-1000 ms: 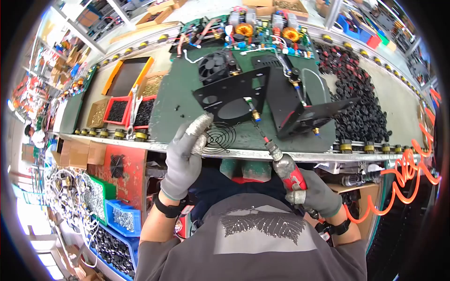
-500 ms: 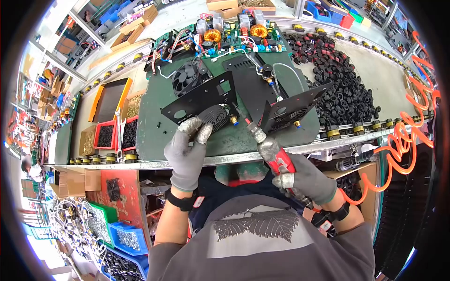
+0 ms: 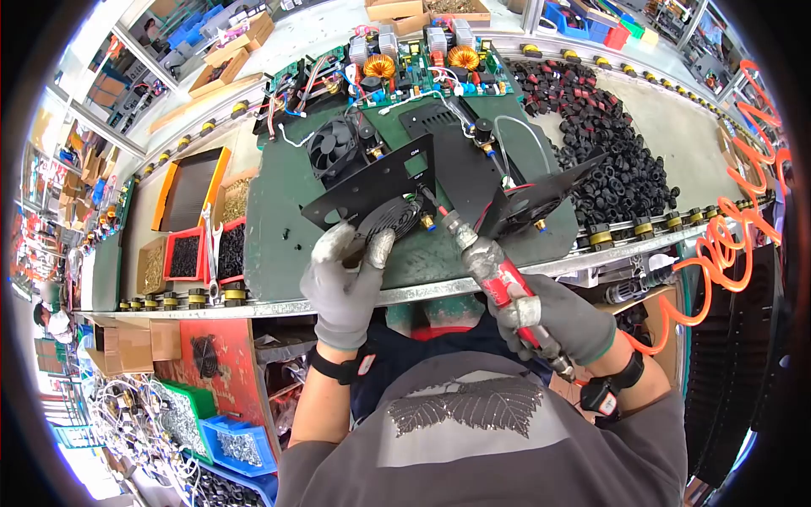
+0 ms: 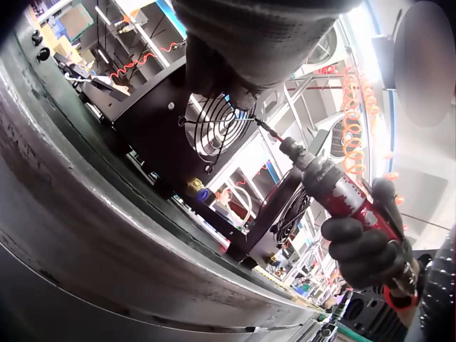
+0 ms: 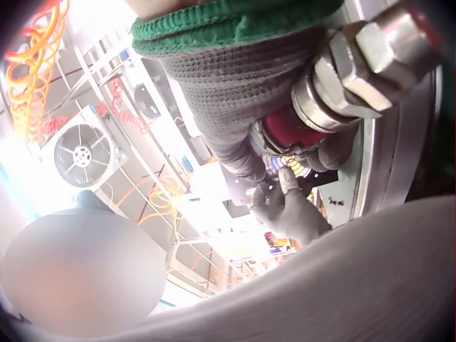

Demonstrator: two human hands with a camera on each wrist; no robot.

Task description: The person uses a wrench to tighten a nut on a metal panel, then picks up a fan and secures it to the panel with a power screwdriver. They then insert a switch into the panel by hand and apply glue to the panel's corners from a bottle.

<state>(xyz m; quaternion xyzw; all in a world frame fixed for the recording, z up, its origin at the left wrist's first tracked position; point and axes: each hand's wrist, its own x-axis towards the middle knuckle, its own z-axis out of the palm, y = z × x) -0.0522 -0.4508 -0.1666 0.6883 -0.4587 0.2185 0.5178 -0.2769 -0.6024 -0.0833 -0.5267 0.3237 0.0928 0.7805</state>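
Observation:
A black panel [image 3: 355, 196] stands on the green mat, with a round wire fan guard [image 3: 390, 218] against its front. My gloved left hand [image 3: 342, 283] holds the guard at its edge, fingertips on guard and panel. In my right hand [image 3: 566, 317] is a red and silver air screwdriver [image 3: 498, 275]; its bit reaches the guard's upper right edge. The left wrist view shows the bit at one of the guard's outer loops [image 4: 214, 128], with my right fingers wrapped round the screwdriver [image 4: 342, 192]. A black fan [image 3: 332, 148] sits behind the panel.
Another black panel with a guard [image 3: 541, 198] stands to the right. Circuit boards [image 3: 422, 72] lie at the back. Black parts [image 3: 617, 160] are heaped on the right, red screw trays [image 3: 184, 253] on the left. An orange coiled hose [image 3: 718, 253] hangs at the right.
The left hand has brought the guard up from the mat onto the panel's front. The screwdriver's bit has moved up to the guard's edge. The head view has shifted.

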